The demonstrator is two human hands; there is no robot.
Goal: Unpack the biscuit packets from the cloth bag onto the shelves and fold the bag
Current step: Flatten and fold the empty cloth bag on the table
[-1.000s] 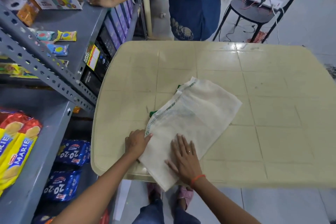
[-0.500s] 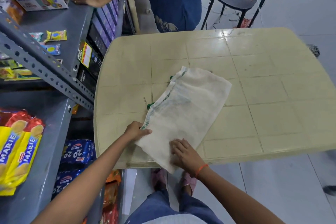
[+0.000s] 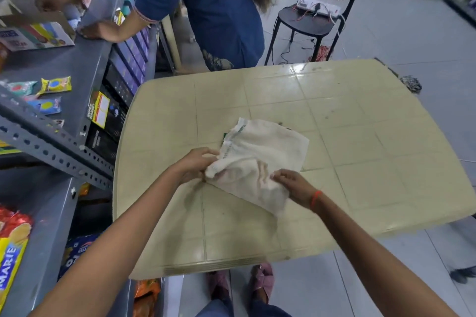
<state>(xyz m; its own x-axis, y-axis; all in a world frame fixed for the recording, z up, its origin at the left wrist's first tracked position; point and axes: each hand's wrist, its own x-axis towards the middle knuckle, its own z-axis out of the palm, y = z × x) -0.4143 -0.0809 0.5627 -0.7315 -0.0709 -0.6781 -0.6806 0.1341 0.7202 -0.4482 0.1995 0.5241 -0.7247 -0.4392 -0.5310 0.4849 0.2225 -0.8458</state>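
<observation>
The cream cloth bag (image 3: 262,152) with green stitching lies in the middle of the beige table (image 3: 360,152), its near end lifted and doubled over. My left hand (image 3: 195,165) grips the bag's near-left corner. My right hand (image 3: 293,185) pinches the near-right edge. Both hands hold the cloth a little off the tabletop. Yellow and red Marie biscuit packets (image 3: 10,252) lie on the grey shelf (image 3: 49,226) at the lower left, and blue packets (image 3: 74,252) sit on a level below.
A metal rack (image 3: 51,147) with small sweets and dark boxes runs along the table's left side. A person in blue (image 3: 213,13) stands at the far end, hands on the shelf. A black chair (image 3: 316,10) holds a power strip beyond the table.
Both hands went from pressing the flat bag to gripping its near end and lifting it toward the far end, folding it shorter. The camera view shifted back from the table.
</observation>
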